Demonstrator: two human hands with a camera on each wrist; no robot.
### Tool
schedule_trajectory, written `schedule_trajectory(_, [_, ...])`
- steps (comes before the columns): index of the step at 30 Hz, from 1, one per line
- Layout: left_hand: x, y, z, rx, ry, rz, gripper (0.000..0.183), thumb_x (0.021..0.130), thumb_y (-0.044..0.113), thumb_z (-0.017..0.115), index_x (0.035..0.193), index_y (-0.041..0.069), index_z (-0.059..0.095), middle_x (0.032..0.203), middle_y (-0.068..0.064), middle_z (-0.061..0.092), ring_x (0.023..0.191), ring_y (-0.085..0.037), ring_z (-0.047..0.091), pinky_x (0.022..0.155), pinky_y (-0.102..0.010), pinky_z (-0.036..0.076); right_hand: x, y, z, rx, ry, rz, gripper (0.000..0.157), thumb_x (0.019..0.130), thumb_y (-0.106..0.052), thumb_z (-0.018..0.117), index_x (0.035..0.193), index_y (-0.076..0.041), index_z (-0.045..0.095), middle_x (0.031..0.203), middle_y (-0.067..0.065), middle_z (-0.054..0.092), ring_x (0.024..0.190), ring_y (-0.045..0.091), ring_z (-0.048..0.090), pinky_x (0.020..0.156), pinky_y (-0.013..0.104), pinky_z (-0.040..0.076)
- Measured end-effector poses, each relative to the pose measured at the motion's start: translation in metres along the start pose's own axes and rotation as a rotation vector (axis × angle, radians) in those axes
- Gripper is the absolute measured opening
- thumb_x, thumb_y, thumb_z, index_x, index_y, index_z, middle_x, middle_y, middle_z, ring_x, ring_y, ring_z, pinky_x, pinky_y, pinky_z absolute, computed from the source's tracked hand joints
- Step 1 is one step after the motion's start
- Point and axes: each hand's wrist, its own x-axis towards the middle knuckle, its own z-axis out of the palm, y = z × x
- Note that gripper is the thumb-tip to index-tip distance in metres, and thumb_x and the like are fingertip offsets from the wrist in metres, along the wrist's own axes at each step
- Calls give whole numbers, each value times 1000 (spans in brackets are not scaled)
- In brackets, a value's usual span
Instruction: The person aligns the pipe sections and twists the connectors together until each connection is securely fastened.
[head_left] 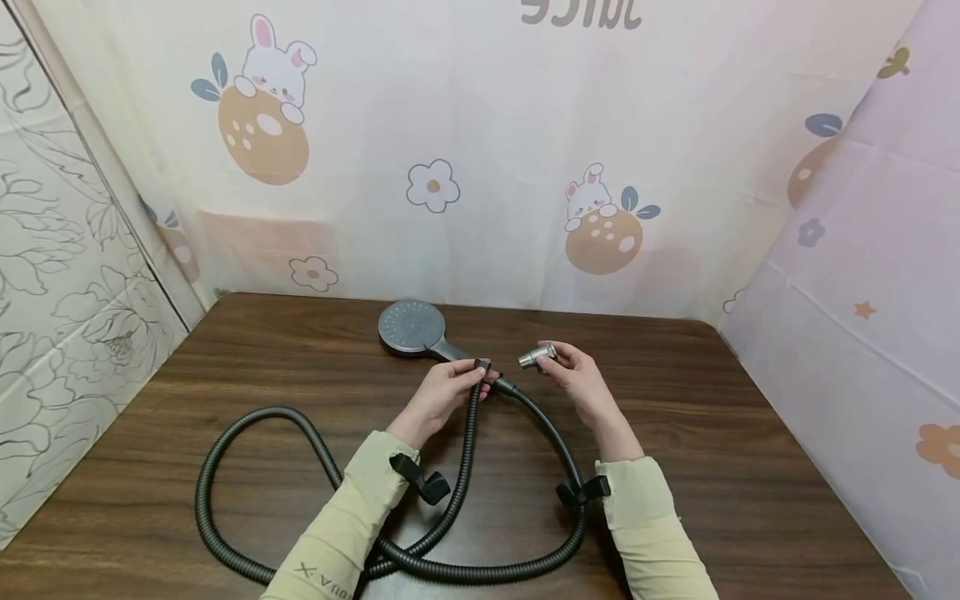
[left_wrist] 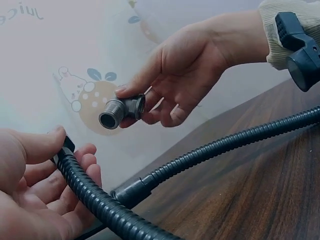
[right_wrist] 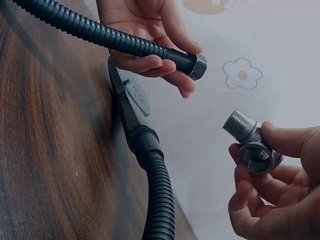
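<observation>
I hold the metal fitting (head_left: 536, 357) above the table, pinched between the thumb and fingers of my right hand (head_left: 581, 383). It branches in a T, with outer threads on its narrow spout and inner threads in a wider mouth, and the spout faces the black hose end (right_wrist: 192, 66). That end is in my left hand (head_left: 442, 392), thumb against it just below the faceted nut (right_wrist: 199, 68), fingers curled beneath; nut and fitting are near each other but apart.

From there the ribbed hose (head_left: 202, 496) runs down between my forearms, lies in a big loop on my left, crosses itself, and curves round on my right to a collar (head_left: 504, 385) at the handle of the shower head (head_left: 411, 327). The grey head lies near the far edge of the wooden table (head_left: 712, 467), dotted face up, its handle partly behind my left fingers.

My left sleeve (head_left: 345, 508) carries dark print (head_left: 322, 579): an X-like mark and letters I read as "OU A.X", partly lost in the folds. A black strap (head_left: 420, 477) circles each wrist.

Behind everything, rabbits peek over orange fruit on the pale curtain (head_left: 495, 108); along its top, large grey lettering (head_left: 581, 12) appears back to front and reads "Juice". Line-drawn flowers cover the panel (head_left: 67, 292) on my left.
</observation>
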Motion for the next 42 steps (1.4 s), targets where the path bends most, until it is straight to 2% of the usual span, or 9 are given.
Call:
schedule_trajectory(5, [0, 1, -2, 41, -33, 2, 39, 96, 14, 45, 129, -6, 44, 117, -24, 58, 104, -35, 54, 78, -27, 50, -1, -3, 4, 64, -35, -31, 40, 94, -13, 50, 130, 3, 43, 109, 11, 57, 86, 6, 56, 86, 35, 47])
schedule_trajectory(8, [0, 2, -3, 40, -53, 7, 40, 97, 14, 43, 131, -6, 40, 120, -25, 55, 106, -39, 51, 78, -27, 49, -1, -4, 7, 128, -58, -38, 40, 94, -9, 49, 131, 4, 40, 113, 16, 53, 91, 8, 58, 88, 37, 47])
schedule_trajectory(13, [1, 3, -2, 33, -49, 34, 35, 96, 14, 46, 124, -6, 43, 121, -24, 55, 98, -34, 57, 78, -29, 49, 0, -7, 10, 167, -50, -47, 41, 93, -8, 50, 130, 6, 37, 117, 21, 51, 90, 10, 60, 91, 42, 44])
schedule_trajectory(20, [0, 5, 1, 30, 22, 18, 30, 95, 13, 47, 120, -4, 47, 116, -26, 57, 82, -18, 60, 75, -27, 49, 0, -10, 15, 156, -37, -40, 39, 93, -7, 50, 127, 8, 38, 118, 24, 50, 86, 7, 60, 82, 26, 49])
schedule_trajectory(24, [0, 6, 1, 30, 67, 17, 32, 95, 12, 48, 121, -6, 47, 109, -26, 58, 72, -10, 56, 69, -22, 48, -1, -12, 17, 153, -36, -42, 39, 92, -8, 51, 126, 8, 39, 118, 25, 50, 87, 7, 60, 82, 26, 49])
schedule_trajectory(35, [-2, 8, 2, 49, 110, 56, 25, 92, 12, 53, 109, -5, 53, 81, -3, 63, 64, -9, 49, 62, -23, 43, -3, -19, 23, 149, -32, -58, 38, 92, -8, 52, 125, 7, 40, 113, 20, 54, 88, 9, 60, 83, 29, 49])
schedule_trajectory(39, [-4, 12, 2, 55, 96, 67, 23, 91, 12, 55, 106, -5, 55, 77, 2, 64, 63, -8, 49, 59, -21, 42, -3, -21, 25, 162, -22, -66, 37, 92, -8, 52, 125, 6, 41, 109, 13, 56, 86, 8, 60, 85, 32, 48])
schedule_trajectory(42, [-4, 14, 1, 52, 74, 71, 23, 90, 11, 55, 107, -6, 54, 75, 3, 64, 62, -8, 49, 58, -20, 41, -4, -23, 26, 183, -21, -78, 39, 91, -7, 53, 125, 8, 41, 108, 12, 56, 85, 4, 59, 83, 29, 49])
